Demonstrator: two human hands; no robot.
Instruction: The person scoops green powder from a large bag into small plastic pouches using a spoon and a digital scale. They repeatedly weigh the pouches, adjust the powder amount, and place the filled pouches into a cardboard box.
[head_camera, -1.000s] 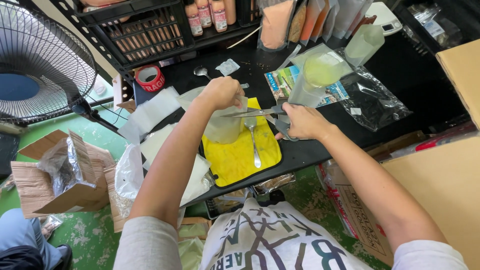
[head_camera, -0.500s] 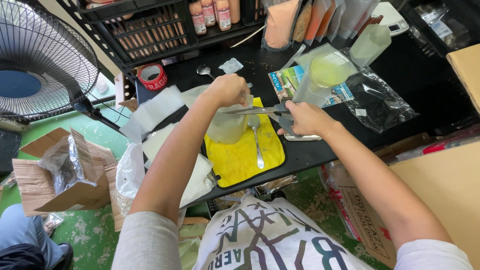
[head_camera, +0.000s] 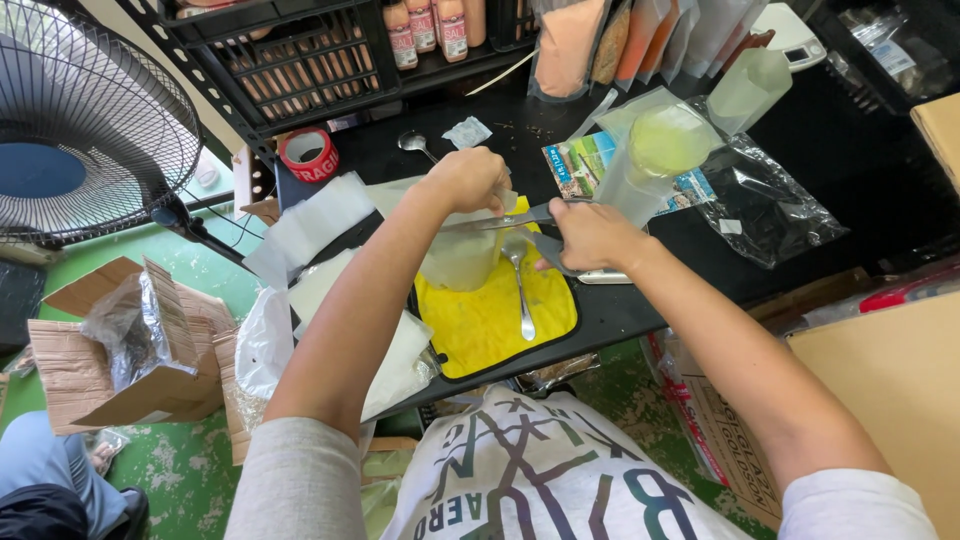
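The left hand (head_camera: 468, 180) is pinching the top of a floppy translucent plastic pouch (head_camera: 460, 255), holding it up over a black tray (head_camera: 590, 318) full of bright yellow powder (head_camera: 480, 320). The right hand (head_camera: 592, 237) is closed around the handles of metal scissors (head_camera: 510, 222), blades at the pouch's top edge. A shiny spoon (head_camera: 522, 290) lies in the powder. Just behind stands a clear pouch of pale green powder (head_camera: 655, 150).

a black counter (head_camera: 800, 130) is standing on a worn green floor (head_camera: 180, 470); a pedestal fan (head_camera: 80, 120) is sitting beyond its left edge, black wire shelving (head_camera: 300, 60) is lining its far edge.
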